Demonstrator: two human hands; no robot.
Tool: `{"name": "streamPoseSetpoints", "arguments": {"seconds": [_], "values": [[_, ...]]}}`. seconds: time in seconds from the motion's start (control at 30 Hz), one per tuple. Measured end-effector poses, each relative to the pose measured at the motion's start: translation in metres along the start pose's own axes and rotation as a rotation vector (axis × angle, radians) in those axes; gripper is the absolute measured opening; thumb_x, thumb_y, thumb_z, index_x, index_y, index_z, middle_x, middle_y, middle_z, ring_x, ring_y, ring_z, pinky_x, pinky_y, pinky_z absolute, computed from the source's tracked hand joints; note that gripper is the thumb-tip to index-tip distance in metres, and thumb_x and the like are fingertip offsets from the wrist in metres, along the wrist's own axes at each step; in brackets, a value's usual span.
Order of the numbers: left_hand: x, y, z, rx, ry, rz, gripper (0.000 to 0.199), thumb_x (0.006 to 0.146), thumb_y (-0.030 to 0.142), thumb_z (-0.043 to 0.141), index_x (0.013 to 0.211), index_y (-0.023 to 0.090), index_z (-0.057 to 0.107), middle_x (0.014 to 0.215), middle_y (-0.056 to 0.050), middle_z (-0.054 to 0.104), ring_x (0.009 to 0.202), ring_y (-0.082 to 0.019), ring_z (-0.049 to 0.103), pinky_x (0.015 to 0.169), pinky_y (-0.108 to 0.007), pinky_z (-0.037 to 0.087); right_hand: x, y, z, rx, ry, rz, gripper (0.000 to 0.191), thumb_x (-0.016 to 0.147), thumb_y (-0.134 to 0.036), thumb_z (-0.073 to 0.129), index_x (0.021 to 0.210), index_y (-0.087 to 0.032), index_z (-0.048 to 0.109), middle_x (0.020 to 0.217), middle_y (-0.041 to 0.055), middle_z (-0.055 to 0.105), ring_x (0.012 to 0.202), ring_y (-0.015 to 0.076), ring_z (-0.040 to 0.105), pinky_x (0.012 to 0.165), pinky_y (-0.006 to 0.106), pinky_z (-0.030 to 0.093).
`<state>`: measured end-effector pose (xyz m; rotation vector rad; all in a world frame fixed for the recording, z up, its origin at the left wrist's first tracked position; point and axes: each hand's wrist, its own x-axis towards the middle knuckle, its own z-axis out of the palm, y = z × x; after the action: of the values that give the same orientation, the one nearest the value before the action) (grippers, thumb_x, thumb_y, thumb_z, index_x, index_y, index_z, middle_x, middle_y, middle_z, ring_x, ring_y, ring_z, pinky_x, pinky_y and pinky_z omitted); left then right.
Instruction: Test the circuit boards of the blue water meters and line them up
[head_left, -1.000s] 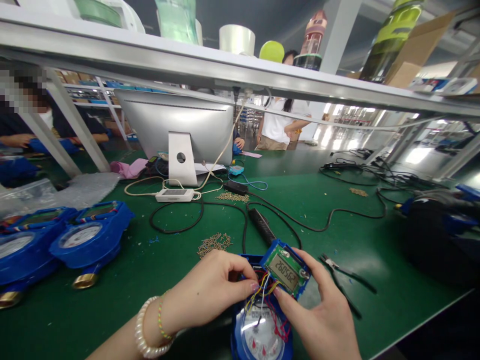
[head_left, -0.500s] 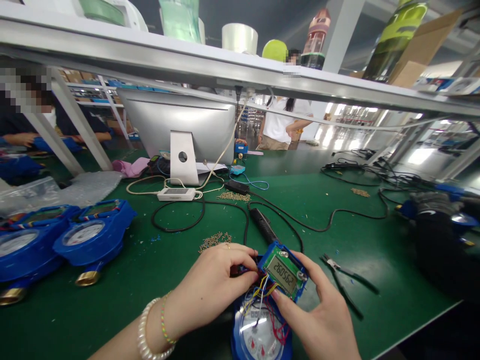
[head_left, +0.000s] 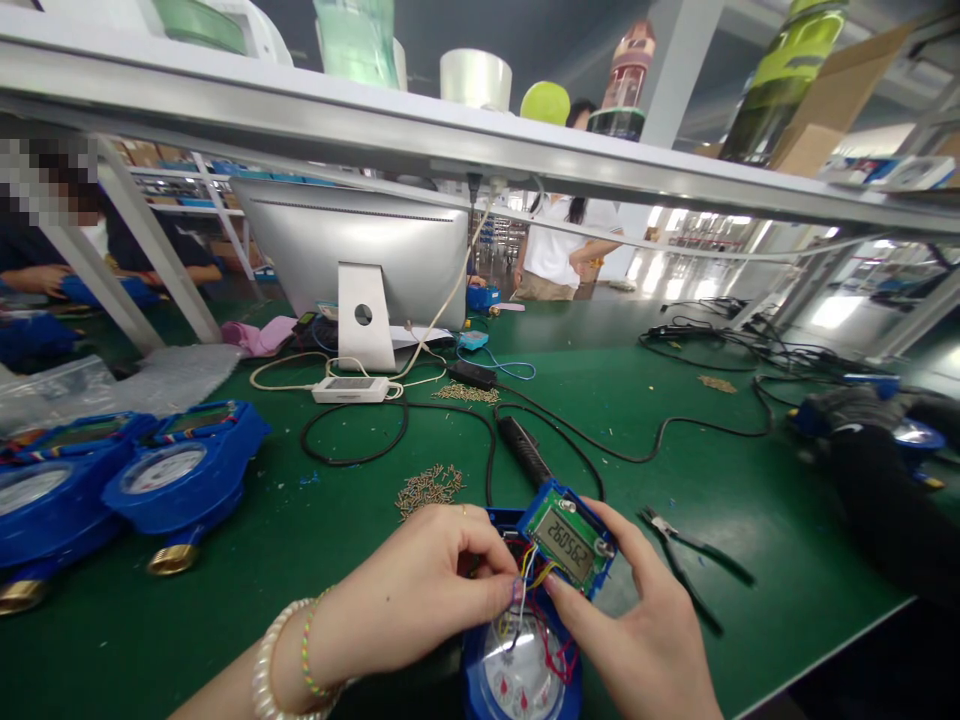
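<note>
A blue water meter (head_left: 525, 675) with a clear round dial lies at the bottom centre. Above it, my right hand (head_left: 637, 610) grips a display module (head_left: 568, 540), a green circuit board in a blue frame whose screen shows digits. Thin coloured wires (head_left: 536, 600) run from the module down over the dial. My left hand (head_left: 442, 570), wearing a pearl bracelet, pinches some of these wires beside the module, with thumb and forefinger together. Just behind the module lies a black-handled tool (head_left: 525, 450) with a cable. To the right rest black-handled cutting pliers (head_left: 686, 555).
Two blue meters (head_left: 184, 460) with brass fittings stand at left. Loose screws (head_left: 429, 488) lie in small piles. Behind them are a white adapter (head_left: 352, 388), cables and a monitor (head_left: 360, 270). An overhead shelf (head_left: 420, 120) crosses above. A co-worker's dark sleeve (head_left: 862, 470) reaches in from the right.
My left hand has moved slightly down and towards the wires, uncovering part of the blue housing behind it. The display module stays almost still in my right hand.
</note>
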<state>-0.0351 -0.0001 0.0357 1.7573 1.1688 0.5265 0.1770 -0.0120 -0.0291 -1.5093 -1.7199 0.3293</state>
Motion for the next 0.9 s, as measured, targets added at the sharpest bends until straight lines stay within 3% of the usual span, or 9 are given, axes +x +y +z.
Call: {"name": "streamPoseSetpoints", "arguments": {"seconds": [0.2, 0.33, 0.57, 0.73, 0.9], "values": [[0.005, -0.006, 0.010, 0.266, 0.198, 0.072, 0.018, 0.082, 0.020, 0.058, 0.066, 0.018, 0.065, 0.069, 0.001, 0.058, 0.068, -0.012, 0.054, 0.061, -0.023, 0.036, -0.001, -0.004, 0.002, 0.021, -0.033, 0.034, 0.052, 0.070, -0.039, 0.068, 0.119, -0.023, 0.057, 0.110, 0.0056, 0.068, 0.097, 0.0262, 0.066, 0.084, 0.043, 0.056], [0.008, -0.011, 0.018, 0.319, 0.290, 0.124, 0.023, 0.086, 0.022, 0.054, 0.066, 0.018, 0.065, 0.070, -0.001, 0.058, 0.071, -0.014, 0.055, 0.062, -0.025, 0.036, -0.001, -0.005, 0.002, 0.014, -0.033, 0.042, 0.052, 0.071, -0.039, 0.067, 0.119, -0.023, 0.057, 0.111, 0.0062, 0.067, 0.098, 0.0265, 0.066, 0.085, 0.044, 0.055], [0.001, 0.000, 0.002, 0.119, 0.209, 0.039, 0.007, 0.077, 0.022, 0.065, 0.073, 0.017, 0.067, 0.071, 0.001, 0.059, 0.069, -0.013, 0.053, 0.061, -0.022, 0.038, 0.000, -0.003, 0.001, 0.026, -0.046, 0.073, 0.053, 0.071, -0.040, 0.068, 0.119, -0.023, 0.057, 0.112, 0.0060, 0.067, 0.099, 0.0269, 0.065, 0.085, 0.044, 0.056], [-0.002, -0.001, -0.002, -0.103, -0.050, -0.017, 0.017, 0.078, 0.030, 0.066, 0.075, 0.014, 0.072, 0.070, 0.001, 0.059, 0.064, -0.011, 0.050, 0.057, -0.020, 0.037, 0.000, -0.002, 0.002, 0.014, -0.027, 0.058, 0.053, 0.071, -0.040, 0.067, 0.120, -0.024, 0.056, 0.112, 0.0054, 0.067, 0.101, 0.0270, 0.065, 0.086, 0.045, 0.055], [0.002, -0.008, -0.001, -0.295, -0.130, 0.000, 0.021, 0.078, 0.032, 0.068, 0.079, 0.012, 0.075, 0.070, -0.001, 0.063, 0.066, -0.012, 0.050, 0.061, -0.021, 0.039, 0.000, -0.001, 0.001, 0.011, -0.019, 0.052, 0.053, 0.071, -0.039, 0.067, 0.120, -0.023, 0.056, 0.112, 0.0057, 0.067, 0.100, 0.0270, 0.065, 0.085, 0.044, 0.055]]}}
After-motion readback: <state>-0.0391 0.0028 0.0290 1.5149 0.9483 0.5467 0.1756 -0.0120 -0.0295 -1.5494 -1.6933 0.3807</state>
